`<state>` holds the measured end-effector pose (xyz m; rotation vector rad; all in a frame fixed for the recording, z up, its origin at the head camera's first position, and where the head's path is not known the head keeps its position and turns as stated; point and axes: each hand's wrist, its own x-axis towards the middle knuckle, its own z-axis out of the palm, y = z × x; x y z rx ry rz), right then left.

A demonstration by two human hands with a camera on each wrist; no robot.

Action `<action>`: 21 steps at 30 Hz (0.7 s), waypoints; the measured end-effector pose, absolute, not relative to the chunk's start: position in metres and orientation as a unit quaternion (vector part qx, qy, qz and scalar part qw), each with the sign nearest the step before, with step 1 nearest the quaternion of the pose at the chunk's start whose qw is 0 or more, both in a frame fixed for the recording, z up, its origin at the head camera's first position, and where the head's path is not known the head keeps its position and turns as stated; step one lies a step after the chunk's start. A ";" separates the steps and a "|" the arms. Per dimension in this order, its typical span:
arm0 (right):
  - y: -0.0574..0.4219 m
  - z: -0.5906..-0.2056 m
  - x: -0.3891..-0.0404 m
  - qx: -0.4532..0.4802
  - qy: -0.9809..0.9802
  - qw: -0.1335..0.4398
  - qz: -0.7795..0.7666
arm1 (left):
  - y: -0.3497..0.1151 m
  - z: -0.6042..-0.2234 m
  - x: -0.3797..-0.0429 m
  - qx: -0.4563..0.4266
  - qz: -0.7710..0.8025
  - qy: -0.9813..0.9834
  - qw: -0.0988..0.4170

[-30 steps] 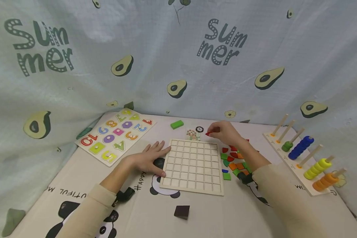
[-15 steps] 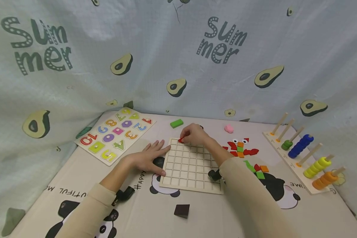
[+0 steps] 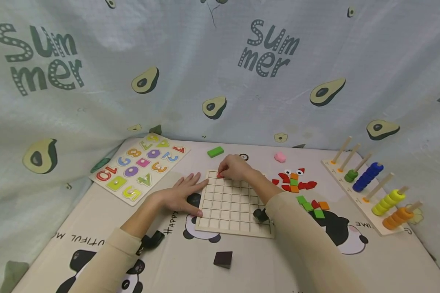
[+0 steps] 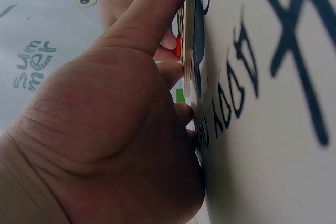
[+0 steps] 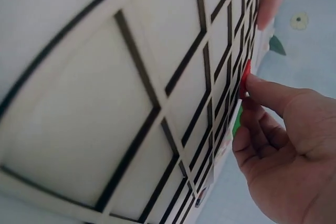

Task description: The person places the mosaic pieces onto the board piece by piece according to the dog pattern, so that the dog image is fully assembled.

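Note:
A pale wooden board divided into small square cells lies flat on the table. My right hand is over its far left corner, pinching a small red piece between thumb and fingers. The red piece touches or nearly touches the board there; whether it sits in a cell cannot be made out. Along the board's left edge my left hand lies with spread, straight fingers, the thumb and index fingertips against the edge. In the left wrist view the left palm hides most of the board.
Several loose red, orange and green pieces lie right of the board, some behind my right arm. A peg stand with coloured rings is farther right. A number puzzle lies left, a green block behind, and a dark folded card in front.
My right hand has carried the red piece leftward from beyond the board's far right corner to its far left corner. The left hand keeps its place. The view has shifted slightly.

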<state>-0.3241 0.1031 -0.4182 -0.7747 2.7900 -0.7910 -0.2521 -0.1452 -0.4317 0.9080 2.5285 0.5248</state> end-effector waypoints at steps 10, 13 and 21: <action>0.125 -0.404 -0.309 -0.294 0.925 0.017 -0.238 | -0.144 -0.429 -0.250 0.326 0.192 0.903 0.202; 0.156 -0.390 -0.297 -0.299 0.917 -0.020 -0.264 | -0.144 -0.430 -0.250 0.329 0.195 0.902 0.201; 0.258 -0.376 -0.262 -0.173 0.929 -0.075 -0.319 | -0.145 -0.432 -0.252 0.326 0.191 0.905 0.198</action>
